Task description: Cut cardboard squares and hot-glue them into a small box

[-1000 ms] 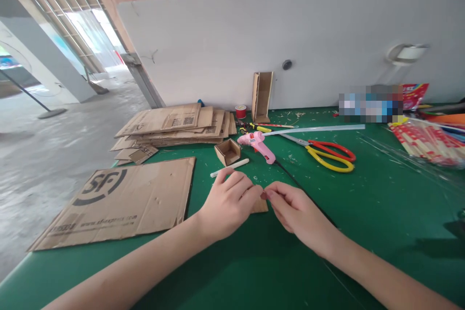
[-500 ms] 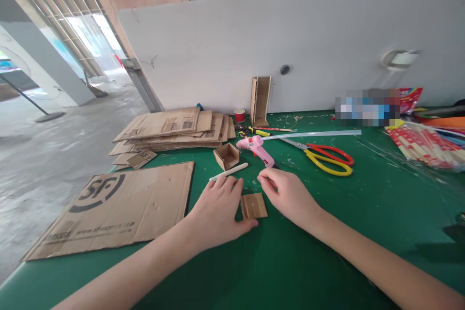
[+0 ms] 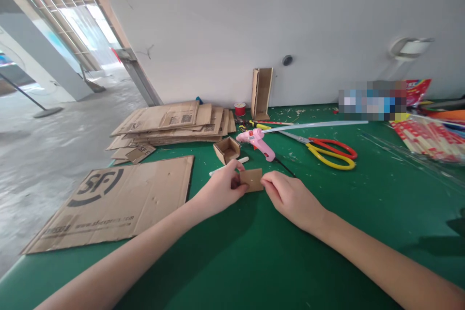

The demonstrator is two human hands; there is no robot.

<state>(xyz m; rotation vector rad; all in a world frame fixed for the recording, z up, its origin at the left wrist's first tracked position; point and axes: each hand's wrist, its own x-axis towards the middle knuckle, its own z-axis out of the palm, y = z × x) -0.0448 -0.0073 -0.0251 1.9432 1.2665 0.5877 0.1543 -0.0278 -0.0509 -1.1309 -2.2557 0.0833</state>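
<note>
Pinching a small cardboard piece (image 3: 252, 179) at frame centre, just off the green table (image 3: 363, 213): left hand (image 3: 221, 189) closed on its left edge, right hand (image 3: 290, 198) closed on its right edge. Printed on the big sheet (image 3: 116, 201) at lower left: "SF" logo, a web address too blurred to read fully.

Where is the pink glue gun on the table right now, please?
In the head view, the pink glue gun lies on the green table just beyond both hands, between the small open cardboard box and the scissors.
</note>
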